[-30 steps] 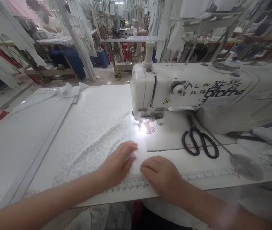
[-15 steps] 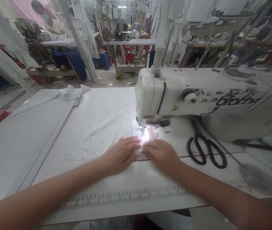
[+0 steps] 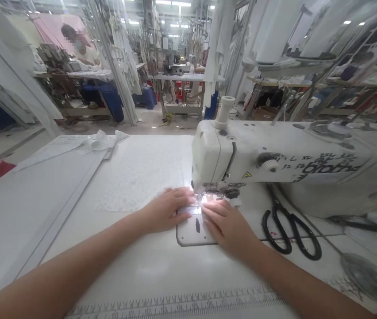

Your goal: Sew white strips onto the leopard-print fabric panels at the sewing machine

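A white sewing machine [image 3: 221, 155] stands on the worktable, its lamp lighting the needle area. A pale fabric piece with a faint mottled pattern [image 3: 135, 173] lies flat to the left of the machine head, its near edge at the presser foot. My left hand [image 3: 168, 208] rests flat on that edge, fingers stretched toward the needle. To the right of the needle, my right hand [image 3: 226, 223] lies low with fingers extended, its fingertips close to the presser foot. Between the hands, part of the metal needle plate [image 3: 188, 235] shows. Whatever lies under my right fingertips is hidden.
Black-handled scissors [image 3: 291, 226] lie right of my right hand. A printed ruler scale [image 3: 182, 303] runs along the table's front. A grey-white board [image 3: 52, 177] with crumpled fabric [image 3: 98, 141] on it is at left. A co-worker [image 3: 82, 48] sits in the background.
The view has tilted up, so the machine and table appear lower. The fabric has moved away from me, with my hands alongside, and the needle plate has come into sight.
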Demonstrator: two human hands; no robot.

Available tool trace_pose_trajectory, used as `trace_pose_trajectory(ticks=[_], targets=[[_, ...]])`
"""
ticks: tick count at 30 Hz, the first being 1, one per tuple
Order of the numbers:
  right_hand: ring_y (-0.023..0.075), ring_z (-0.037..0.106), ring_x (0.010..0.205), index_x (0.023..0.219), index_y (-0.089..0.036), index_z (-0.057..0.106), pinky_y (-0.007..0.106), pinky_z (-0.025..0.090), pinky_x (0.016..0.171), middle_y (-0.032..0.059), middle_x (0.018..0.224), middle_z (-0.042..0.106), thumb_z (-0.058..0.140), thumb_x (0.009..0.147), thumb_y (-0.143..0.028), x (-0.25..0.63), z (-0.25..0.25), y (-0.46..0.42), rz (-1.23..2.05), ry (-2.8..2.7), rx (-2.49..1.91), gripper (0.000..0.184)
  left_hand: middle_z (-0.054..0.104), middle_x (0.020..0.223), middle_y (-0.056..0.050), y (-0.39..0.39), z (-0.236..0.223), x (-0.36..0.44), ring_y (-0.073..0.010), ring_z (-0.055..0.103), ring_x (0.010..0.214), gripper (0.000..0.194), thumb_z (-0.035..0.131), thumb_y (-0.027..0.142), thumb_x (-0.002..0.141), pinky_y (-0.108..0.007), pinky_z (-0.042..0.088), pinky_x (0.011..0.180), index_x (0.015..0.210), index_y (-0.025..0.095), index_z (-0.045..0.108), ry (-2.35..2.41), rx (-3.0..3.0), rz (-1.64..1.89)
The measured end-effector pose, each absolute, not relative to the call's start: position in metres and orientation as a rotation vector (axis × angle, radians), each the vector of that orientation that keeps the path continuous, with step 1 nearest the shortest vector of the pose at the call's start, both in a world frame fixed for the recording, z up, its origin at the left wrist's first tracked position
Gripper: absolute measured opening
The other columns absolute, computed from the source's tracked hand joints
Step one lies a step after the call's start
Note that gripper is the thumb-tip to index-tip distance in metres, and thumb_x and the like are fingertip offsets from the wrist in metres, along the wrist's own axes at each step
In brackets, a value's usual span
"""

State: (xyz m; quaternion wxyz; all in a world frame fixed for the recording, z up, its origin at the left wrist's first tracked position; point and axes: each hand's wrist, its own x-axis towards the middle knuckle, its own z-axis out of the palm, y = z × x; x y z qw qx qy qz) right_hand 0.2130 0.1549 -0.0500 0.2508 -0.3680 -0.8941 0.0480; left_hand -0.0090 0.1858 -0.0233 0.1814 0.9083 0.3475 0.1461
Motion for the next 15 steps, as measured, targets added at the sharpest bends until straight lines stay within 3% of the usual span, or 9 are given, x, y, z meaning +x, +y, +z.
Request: trace_pose_trajectory(ticks=[6,11,15], targets=[[0.0247,0.056,0.096,0.11,-0.015,0.057,0.042,0.045,0.082,0.0101,0.109,0.063,0.039,0.089,-0.013,0.218,-0.048,0.154,0.138,-2.36,-1.002,0.027,0.056,0.119,-0.006,0.19,-0.022,-0.014,-0.0227,0.045,0.118,0.026,0.044,0.03,0.089,-0.041,0.04,0.096,0.111,0.024,0.056,1.091,2.618,0.455],[0.0222,0.056,0.076,0.1,-0.015,0.058,0.04,0.045,0.074,0.0082,0.083,0.065,0.037,0.089,-0.014,0.224,-0.045,0.154,0.116,-2.32,-1.088,0.024,0.054,0.118,-0.009,0.212,0.009,-0.046,-0.0224,0.053,0.105,0.031,0.051,0.032,0.088,-0.044,0.045,0.088,0.114,0.016,0.053,1.628,2.447,0.685],[0.0239,0.054,0.077,0.095,-0.015,0.059,0.037,0.046,0.068,0.0079,0.075,0.061,0.04,0.088,-0.015,0.23,-0.038,0.154,0.073,-2.282,-1.143,0.021,0.059,0.106,-0.007,0.184,0.026,-0.074,-0.0187,0.059,0.091,0.031,0.052,0.035,0.087,-0.038,0.05,0.078,0.109,0.013,0.055,1.711,2.387,0.609]])
